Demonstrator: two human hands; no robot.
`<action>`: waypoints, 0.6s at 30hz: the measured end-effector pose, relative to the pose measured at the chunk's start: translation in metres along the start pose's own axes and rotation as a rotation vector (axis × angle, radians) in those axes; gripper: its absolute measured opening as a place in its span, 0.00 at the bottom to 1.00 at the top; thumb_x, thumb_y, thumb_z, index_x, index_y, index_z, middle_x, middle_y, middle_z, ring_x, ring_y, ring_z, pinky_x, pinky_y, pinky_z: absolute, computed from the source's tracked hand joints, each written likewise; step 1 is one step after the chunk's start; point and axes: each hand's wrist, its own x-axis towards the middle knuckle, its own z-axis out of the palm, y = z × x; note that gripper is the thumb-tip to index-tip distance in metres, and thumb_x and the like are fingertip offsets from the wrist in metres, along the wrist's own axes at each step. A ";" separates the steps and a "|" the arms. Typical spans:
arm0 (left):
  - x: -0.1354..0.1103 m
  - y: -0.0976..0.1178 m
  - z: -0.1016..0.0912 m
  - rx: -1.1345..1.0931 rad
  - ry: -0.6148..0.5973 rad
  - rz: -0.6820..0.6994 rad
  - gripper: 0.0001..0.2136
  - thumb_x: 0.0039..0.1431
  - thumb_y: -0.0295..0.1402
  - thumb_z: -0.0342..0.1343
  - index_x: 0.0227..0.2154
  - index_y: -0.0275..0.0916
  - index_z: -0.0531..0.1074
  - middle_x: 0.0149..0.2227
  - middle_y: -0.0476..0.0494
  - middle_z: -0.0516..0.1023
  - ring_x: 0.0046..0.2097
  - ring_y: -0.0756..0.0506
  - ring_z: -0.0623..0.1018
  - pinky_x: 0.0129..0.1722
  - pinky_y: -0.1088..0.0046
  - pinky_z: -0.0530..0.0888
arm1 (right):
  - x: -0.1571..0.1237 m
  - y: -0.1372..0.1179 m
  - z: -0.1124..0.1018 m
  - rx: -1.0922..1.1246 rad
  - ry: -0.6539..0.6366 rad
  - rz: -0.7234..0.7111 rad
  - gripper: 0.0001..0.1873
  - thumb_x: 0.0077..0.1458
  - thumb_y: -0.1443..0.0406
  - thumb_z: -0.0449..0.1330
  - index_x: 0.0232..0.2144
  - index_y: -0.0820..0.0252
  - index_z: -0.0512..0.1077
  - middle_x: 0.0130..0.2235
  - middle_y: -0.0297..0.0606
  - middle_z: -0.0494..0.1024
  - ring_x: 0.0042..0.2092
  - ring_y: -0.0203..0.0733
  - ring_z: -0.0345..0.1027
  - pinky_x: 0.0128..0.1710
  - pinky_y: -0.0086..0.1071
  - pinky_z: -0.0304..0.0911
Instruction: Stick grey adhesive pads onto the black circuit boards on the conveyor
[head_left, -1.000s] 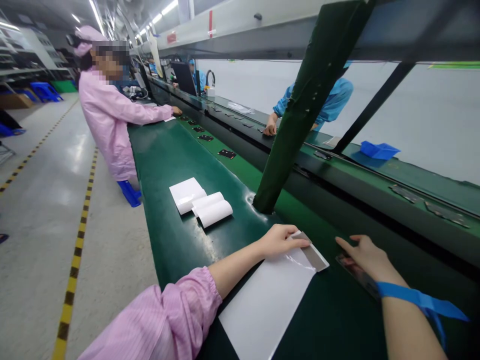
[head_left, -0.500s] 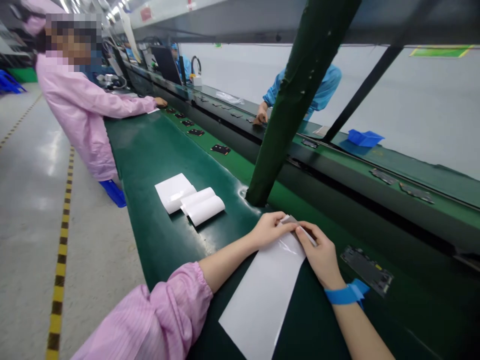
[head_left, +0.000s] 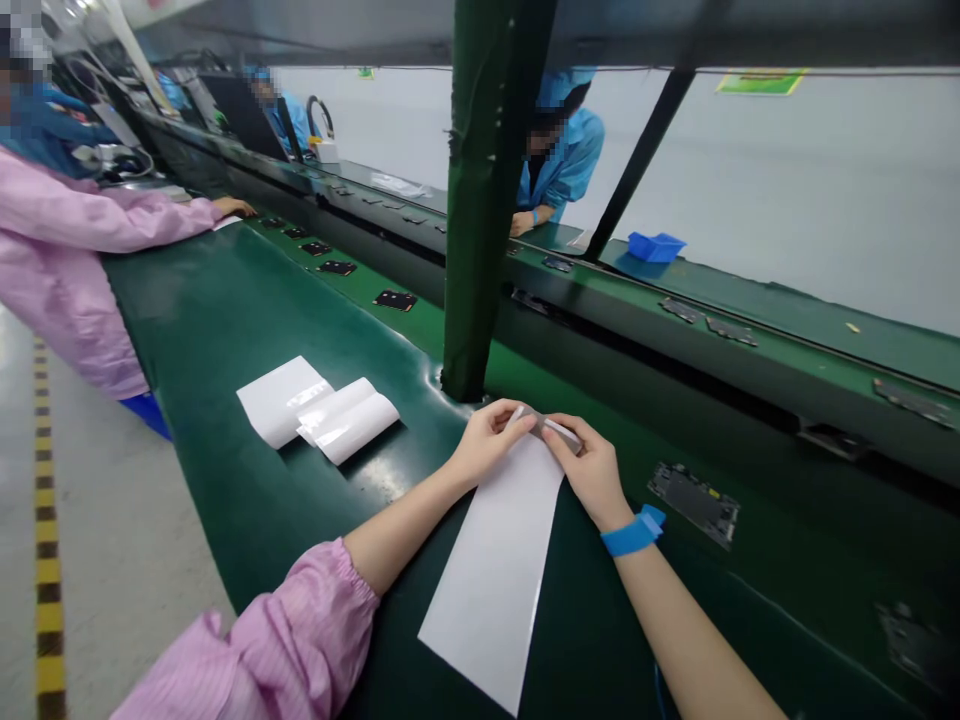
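Observation:
A long white glossy sheet (head_left: 491,560) lies on the green bench, its far end raised and curled over. My left hand (head_left: 491,435) pinches the left side of that end between thumb and fingers. On the right side of the same end, my right hand (head_left: 589,460) has its thumb and fingers closed in a pinch. A grey strip (head_left: 534,418) shows along the curl between both thumbs; how it joins the sheet is hard to make out. A blue wrist strap (head_left: 634,530) is around my right wrist. Right of that hand, a dark circuit board (head_left: 695,500) lies on the green belt.
Two curled white sheets (head_left: 349,420) lie on the bench (head_left: 225,310) to the left. A green post (head_left: 480,220) stands just beyond my hands. More boards (head_left: 395,300) line the belt. A co-worker in pink (head_left: 67,260) reaches over at left; a blue tray (head_left: 656,247) sits across the line.
The view has swung right, so the scene sits farther left. Both hands keep their pinch on the sheet's far end, and more of the grey strip shows. Another board has appeared at lower right.

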 end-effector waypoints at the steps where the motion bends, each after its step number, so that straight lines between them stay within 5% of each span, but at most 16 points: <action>1: 0.000 -0.001 0.000 -0.003 0.001 0.005 0.16 0.50 0.43 0.63 0.33 0.34 0.73 0.34 0.42 0.79 0.38 0.46 0.77 0.39 0.72 0.71 | 0.000 0.000 0.000 0.010 0.018 0.010 0.16 0.50 0.52 0.61 0.34 0.58 0.74 0.37 0.41 0.78 0.39 0.46 0.71 0.37 0.38 0.68; 8: -0.002 0.000 0.001 -0.054 0.004 -0.052 0.17 0.49 0.42 0.64 0.37 0.35 0.73 0.32 0.44 0.79 0.35 0.47 0.78 0.35 0.74 0.71 | 0.001 -0.001 -0.001 0.058 0.061 0.073 0.18 0.46 0.50 0.63 0.30 0.58 0.71 0.31 0.39 0.75 0.32 0.43 0.68 0.29 0.35 0.65; 18: -0.004 0.002 0.003 0.017 0.081 -0.023 0.15 0.49 0.43 0.63 0.28 0.35 0.70 0.26 0.47 0.76 0.28 0.50 0.75 0.28 0.77 0.67 | 0.002 -0.002 0.000 0.046 0.025 0.080 0.20 0.47 0.48 0.62 0.30 0.58 0.71 0.31 0.38 0.75 0.32 0.42 0.68 0.30 0.34 0.65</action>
